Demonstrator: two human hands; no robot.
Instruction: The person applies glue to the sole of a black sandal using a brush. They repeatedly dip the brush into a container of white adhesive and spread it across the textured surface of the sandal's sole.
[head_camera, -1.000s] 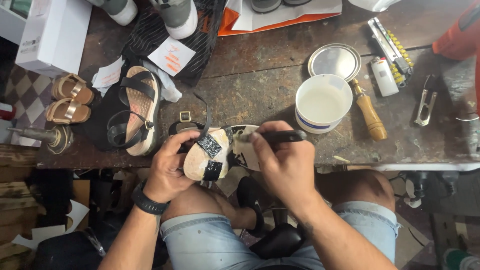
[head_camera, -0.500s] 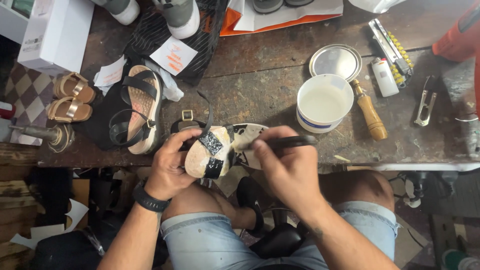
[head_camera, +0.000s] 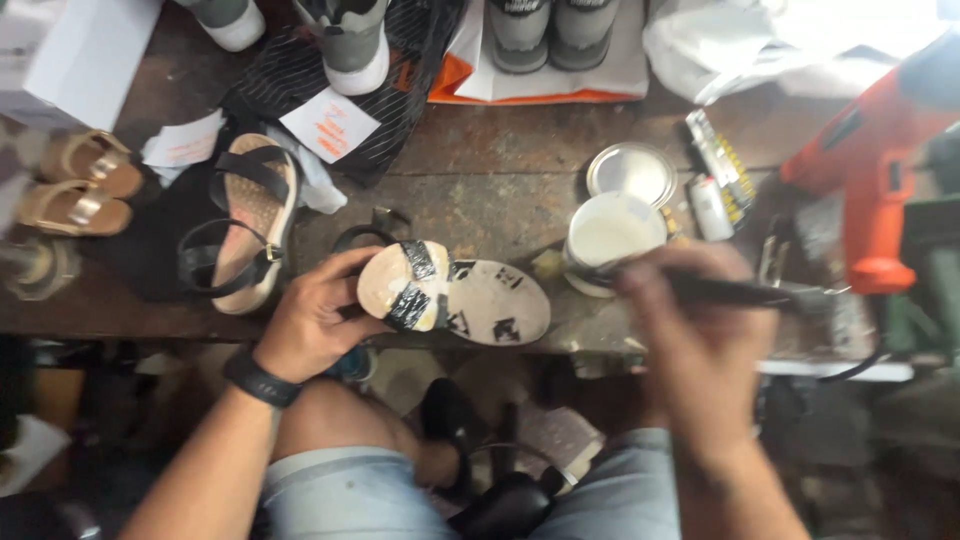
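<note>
My left hand (head_camera: 315, 320) grips the heel end of a sandal sole (head_camera: 450, 295) turned underside up, beige with black strap ends stuck across it, held over the bench's front edge. My right hand (head_camera: 690, 330), blurred, holds a dark brush (head_camera: 740, 292) whose tip reaches to the rim of a white pot of pale glue (head_camera: 612, 238). The pot's round metal lid (head_camera: 630, 172) lies just behind it.
A matching black-strapped sandal (head_camera: 245, 225) lies left on the worn wooden bench (head_camera: 480, 180). Two tan sandals (head_camera: 85, 185) sit at far left, shoes and a white box at the back, an orange power tool (head_camera: 880, 180) at right, small tubes (head_camera: 715, 175) near the lid.
My right hand has swung right from the sole to the glue pot with the brush. The sole now lies flatter and fully exposed. The camera has moved closer.
</note>
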